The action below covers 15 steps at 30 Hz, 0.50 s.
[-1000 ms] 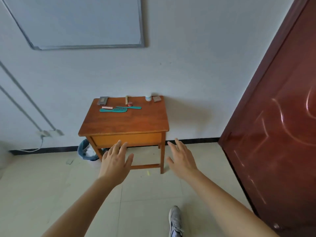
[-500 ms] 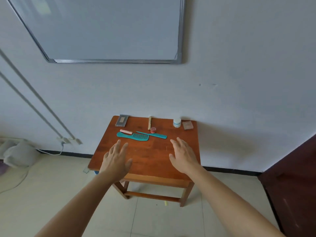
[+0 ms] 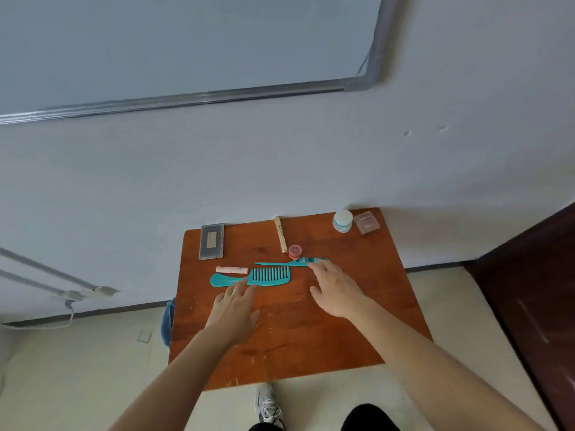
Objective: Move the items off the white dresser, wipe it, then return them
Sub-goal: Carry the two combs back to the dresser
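Hands both flat, fingers straight, holding nothing. Left hand (image 3: pixel 235 309) fingertips reach the wide-tooth comb (image 3: pixel 264 276) at its handle; right hand (image 3: pixel 334 289) fingertips meet the toothed end of the tail comb (image 3: pixel 298 262); contact cannot be confirmed. Both combs lie mid-top on the brown wooden dresser (image 3: pixel 311 337). Beside them: pink bar (image 3: pixel 231 269), red pot (image 3: pixel 295 251). Along the wall edge: grey case (image 3: pixel 212 241), gold tube (image 3: pixel 281 234), white jar (image 3: pixel 342 220), pink box (image 3: pixel 366 223).

We see a scuffed, semi-gloss wooden table (image 3: pixel 311 331), two smooth teal plastic combs (image 3: pixel 267 275), and a metal-framed whiteboard (image 3: pixel 186 42).
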Tool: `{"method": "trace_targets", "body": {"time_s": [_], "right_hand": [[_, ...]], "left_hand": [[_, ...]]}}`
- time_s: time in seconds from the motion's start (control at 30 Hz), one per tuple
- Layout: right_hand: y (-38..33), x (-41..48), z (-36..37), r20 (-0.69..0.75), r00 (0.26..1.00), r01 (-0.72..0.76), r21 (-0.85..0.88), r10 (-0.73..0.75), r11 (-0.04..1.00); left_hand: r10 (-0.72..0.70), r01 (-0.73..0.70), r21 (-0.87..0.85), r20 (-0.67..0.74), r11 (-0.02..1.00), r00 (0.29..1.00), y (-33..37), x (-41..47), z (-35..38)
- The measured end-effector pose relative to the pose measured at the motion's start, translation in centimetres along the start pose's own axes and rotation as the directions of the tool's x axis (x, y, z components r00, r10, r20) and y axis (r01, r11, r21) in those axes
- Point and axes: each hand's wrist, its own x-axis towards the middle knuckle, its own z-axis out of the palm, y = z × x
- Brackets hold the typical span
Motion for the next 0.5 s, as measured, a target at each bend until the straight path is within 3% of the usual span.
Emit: {"method": "trace_targets", "body": {"time_s": [0.13,0.27,0.43,0.5], "right_hand": [[-1.3,3.0,2.3,0.018,0.996,-0.085,-0.041,0.086,0.995],[-1.9,4.8,4.2,0.082,0.993,-0.071,-0.155,0.085,0.985],[-2.1,4.2,5.4,0.018,0.996,-0.082,-0.267,0.091,0.96],[-2.4,3.2,5.3,0.012,0.999,-0.024,-0.329,0.03,0.944]], "left_hand": [[0.116,-0.121,0.084,0.062,0.989,0.991,-2.1,4.2,0.9],[0.202,-0.224,0.154,0.15,0.962,0.968,-3.1,5.9,2.7],[0.187,-0.189,0.202,0.029,0.961,0.982,-3.1,5.0,4.5],[0.219,-0.226,0.262,0.055,0.938,0.974,-3.1,4.3,4.9]]}}
